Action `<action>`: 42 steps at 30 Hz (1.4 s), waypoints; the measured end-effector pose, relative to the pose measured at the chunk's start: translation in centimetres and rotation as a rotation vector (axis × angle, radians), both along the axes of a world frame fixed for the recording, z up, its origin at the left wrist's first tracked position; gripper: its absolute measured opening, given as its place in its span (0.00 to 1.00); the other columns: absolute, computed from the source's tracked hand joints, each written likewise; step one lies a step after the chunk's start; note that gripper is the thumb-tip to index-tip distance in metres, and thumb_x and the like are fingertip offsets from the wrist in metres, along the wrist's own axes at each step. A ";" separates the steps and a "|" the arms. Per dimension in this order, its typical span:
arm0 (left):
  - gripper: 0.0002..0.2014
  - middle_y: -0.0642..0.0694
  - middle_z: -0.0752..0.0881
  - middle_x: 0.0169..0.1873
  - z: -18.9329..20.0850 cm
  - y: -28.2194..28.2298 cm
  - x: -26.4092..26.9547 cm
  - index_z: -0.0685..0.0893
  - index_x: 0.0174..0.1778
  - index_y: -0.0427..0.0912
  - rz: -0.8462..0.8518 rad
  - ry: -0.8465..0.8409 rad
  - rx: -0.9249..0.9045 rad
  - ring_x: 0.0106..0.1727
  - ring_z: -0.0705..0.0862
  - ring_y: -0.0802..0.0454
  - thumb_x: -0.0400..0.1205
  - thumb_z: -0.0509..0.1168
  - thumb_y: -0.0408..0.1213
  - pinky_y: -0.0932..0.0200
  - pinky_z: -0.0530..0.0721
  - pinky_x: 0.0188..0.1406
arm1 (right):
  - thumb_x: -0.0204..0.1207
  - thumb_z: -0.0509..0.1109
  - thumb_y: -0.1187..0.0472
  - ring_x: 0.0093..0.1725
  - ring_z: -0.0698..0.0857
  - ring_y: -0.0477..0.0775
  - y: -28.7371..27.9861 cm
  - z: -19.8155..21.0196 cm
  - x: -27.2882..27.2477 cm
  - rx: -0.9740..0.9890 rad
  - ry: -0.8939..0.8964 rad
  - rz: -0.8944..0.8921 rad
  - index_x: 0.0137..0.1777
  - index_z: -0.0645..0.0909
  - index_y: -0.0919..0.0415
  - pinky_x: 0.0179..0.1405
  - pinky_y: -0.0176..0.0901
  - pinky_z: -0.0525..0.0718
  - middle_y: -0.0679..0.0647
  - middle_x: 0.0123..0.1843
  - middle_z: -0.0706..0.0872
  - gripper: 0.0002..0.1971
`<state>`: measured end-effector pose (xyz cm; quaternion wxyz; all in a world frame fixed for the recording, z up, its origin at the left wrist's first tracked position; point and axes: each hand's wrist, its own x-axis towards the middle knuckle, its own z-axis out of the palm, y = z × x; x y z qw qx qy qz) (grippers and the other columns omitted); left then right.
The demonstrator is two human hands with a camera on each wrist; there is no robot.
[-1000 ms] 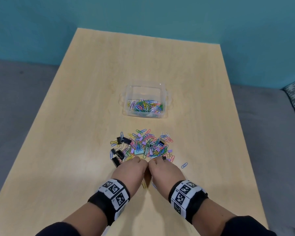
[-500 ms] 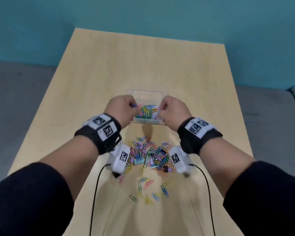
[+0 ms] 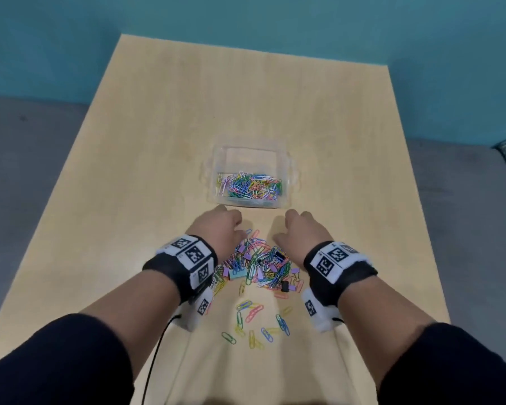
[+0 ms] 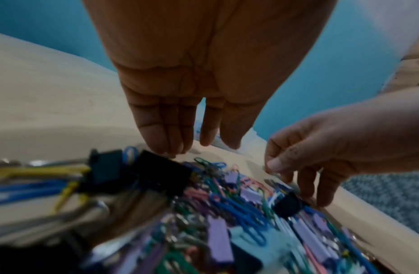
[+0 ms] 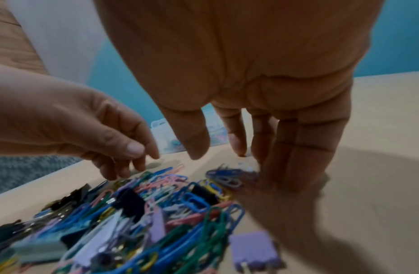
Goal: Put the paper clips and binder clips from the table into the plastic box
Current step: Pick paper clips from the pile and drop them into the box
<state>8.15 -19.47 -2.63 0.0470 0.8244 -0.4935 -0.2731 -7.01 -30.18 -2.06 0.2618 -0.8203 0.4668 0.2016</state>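
Both hands are held low over the far edge of a heap of coloured paper clips and binder clips (image 3: pixel 257 266) on the pale wooden table (image 3: pixel 129 200). Nothing is gripped by the left hand (image 3: pixel 216 229): in the left wrist view its fingers (image 4: pixel 161 129) are seen straight and pointing down, their tips close to a black binder clip (image 4: pixel 161 172). Nothing is held by the right hand (image 3: pixel 301 232) either; its fingers (image 5: pixel 306 140) are extended downward, and the outer ones are seen touching blue paper clips at the heap's edge. The two hands are kept apart, with the heap between them. A clear plastic box (image 3: pixel 216 159), already partly filled with coloured paper clips, is placed just beyond the hands. Loose paper clips (image 3: pixel 254 325) are scattered nearer the person, between the forearms.
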 end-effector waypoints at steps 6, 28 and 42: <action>0.15 0.40 0.73 0.56 -0.9 -1.4 -2.5 0.76 0.55 0.46 -0.108 -0.083 0.031 0.54 0.75 0.39 0.74 0.69 0.42 0.47 0.78 0.48 | 0.70 0.71 0.51 0.56 0.79 0.69 1.9 -0.8 1.6 -0.055 0.005 0.046 0.61 0.68 0.54 0.51 0.56 0.80 0.60 0.59 0.71 0.23; 0.11 0.45 0.75 0.40 -2.5 1.6 -3.3 0.68 0.38 0.45 -0.138 -0.046 0.044 0.44 0.81 0.41 0.78 0.65 0.32 0.50 0.77 0.39 | 0.71 0.59 0.73 0.40 0.77 0.62 3.2 -1.2 -0.9 0.014 -0.079 0.222 0.42 0.71 0.59 0.34 0.46 0.70 0.57 0.37 0.77 0.08; 0.11 0.42 0.74 0.46 -0.5 0.9 -3.7 0.72 0.47 0.43 -0.347 -0.201 0.147 0.40 0.71 0.45 0.74 0.63 0.25 0.51 0.68 0.34 | 0.68 0.65 0.70 0.30 0.85 0.59 0.6 -1.1 -2.2 0.223 -0.440 -0.355 0.35 0.78 0.59 0.30 0.55 0.89 0.54 0.31 0.82 0.06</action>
